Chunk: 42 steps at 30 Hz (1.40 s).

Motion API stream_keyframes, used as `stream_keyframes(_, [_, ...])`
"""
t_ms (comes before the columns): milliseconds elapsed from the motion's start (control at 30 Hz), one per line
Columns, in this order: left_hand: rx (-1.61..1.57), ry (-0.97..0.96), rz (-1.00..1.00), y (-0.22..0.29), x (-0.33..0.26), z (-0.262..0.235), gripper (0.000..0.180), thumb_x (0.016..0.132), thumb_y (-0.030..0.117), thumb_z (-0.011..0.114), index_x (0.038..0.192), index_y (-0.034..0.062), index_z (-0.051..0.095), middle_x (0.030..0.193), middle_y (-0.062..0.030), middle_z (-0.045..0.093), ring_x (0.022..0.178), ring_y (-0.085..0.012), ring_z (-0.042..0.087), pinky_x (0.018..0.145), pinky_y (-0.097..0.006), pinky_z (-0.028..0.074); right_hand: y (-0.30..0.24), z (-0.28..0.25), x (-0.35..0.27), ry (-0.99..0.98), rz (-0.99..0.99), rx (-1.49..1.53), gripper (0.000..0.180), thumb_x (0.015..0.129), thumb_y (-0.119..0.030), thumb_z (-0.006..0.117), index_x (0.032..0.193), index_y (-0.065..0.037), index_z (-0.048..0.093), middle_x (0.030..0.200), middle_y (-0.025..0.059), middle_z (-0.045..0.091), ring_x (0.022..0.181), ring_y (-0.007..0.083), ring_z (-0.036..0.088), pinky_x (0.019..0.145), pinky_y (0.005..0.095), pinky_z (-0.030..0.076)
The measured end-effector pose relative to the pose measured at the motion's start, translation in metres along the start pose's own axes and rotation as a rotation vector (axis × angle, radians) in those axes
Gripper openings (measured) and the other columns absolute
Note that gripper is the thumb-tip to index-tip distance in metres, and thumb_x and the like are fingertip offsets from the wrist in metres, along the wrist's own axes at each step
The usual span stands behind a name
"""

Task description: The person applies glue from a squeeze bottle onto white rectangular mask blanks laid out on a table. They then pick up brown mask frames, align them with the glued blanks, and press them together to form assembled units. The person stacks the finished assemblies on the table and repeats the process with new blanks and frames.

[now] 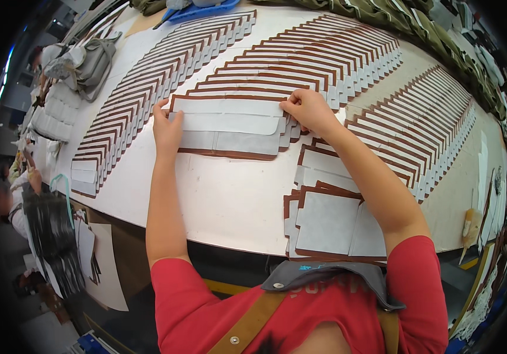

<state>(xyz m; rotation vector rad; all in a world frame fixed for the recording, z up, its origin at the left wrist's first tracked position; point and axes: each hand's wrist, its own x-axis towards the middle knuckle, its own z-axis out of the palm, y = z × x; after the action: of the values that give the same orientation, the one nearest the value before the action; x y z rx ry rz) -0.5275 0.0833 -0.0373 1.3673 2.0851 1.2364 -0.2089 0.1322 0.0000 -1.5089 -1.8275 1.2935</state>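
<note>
A flat brown-edged panel with white backing strips (227, 124) lies at the near end of the middle overlapping row of similar panels (289, 59). My left hand (168, 128) grips its left edge, with thumb and fingers on either side of the upper corner. At its upper right corner my right hand (311, 111) pinches with thumb and forefinger; the other fingers are curled under. Beneath my right forearm sits a loose pile of like panels (327, 224).
More overlapping panels form a left row (141, 100) and a right row (424, 124) on the white table (236, 200). A brush-like tool (470, 227) rests at the right edge. Olive fabric (383, 23) lines the far side; a grey bag (97, 62) stands left. Another person (20, 197) is at far left.
</note>
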Motion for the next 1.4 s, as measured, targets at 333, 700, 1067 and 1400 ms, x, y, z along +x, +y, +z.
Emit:
stream_keyframes(333, [0.239, 0.009, 0.015, 0.021, -0.009, 0.001, 0.05, 0.08, 0.015, 0.061, 0.124, 0.0079, 0.039, 0.099, -0.0164, 0.055, 0.092, -0.0316, 0.056, 0.083, -0.039, 0.043, -0.004, -0.001, -0.002, -0.028, 0.04, 0.024, 0.019, 0.08, -0.016, 0.063, 0.073, -0.001, 0.053, 0.058, 0.0051, 0.053, 0.041, 0.0121, 0.047, 0.039, 0.0271, 0.041])
stream_keyframes(700, [0.496, 0.138, 0.358, -0.015, 0.0, 0.011, 0.025, 0.08, 0.017, 0.061, 0.104, 0.009, 0.058, 0.107, -0.0108, 0.05, 0.103, -0.03, 0.048, 0.089, -0.043, 0.038, 0.035, -0.085, -0.025, 0.257, -0.019, -0.182, 0.022, 0.083, -0.022, 0.059, 0.088, -0.001, 0.056, 0.064, 0.0093, 0.06, 0.049, 0.0174, 0.055, 0.047, 0.0295, 0.044])
stream_keyframes(1067, [0.262, -0.07, 0.619, 0.084, -0.033, 0.022, 0.018, 0.083, 0.007, 0.057, 0.101, 0.0034, 0.057, 0.106, -0.0137, 0.055, 0.104, -0.0292, 0.051, 0.091, -0.039, 0.038, 0.116, -0.23, -0.187, 0.598, 0.177, -0.18, 0.017, 0.085, -0.02, 0.059, 0.089, -0.004, 0.058, 0.056, 0.0017, 0.051, 0.048, 0.0075, 0.047, 0.044, 0.024, 0.037])
stream_keyframes(1400, [0.116, -0.31, 0.806, 0.175, -0.096, 0.071, 0.013, 0.084, -0.003, 0.054, 0.097, -0.0003, 0.056, 0.084, -0.0072, 0.052, 0.079, -0.0177, 0.051, 0.073, -0.028, 0.042, 0.22, -0.348, -0.258, 0.801, 0.504, -0.847, 0.018, 0.081, -0.016, 0.055, 0.091, -0.002, 0.063, 0.083, 0.0169, 0.065, 0.079, 0.0321, 0.063, 0.069, 0.04, 0.049])
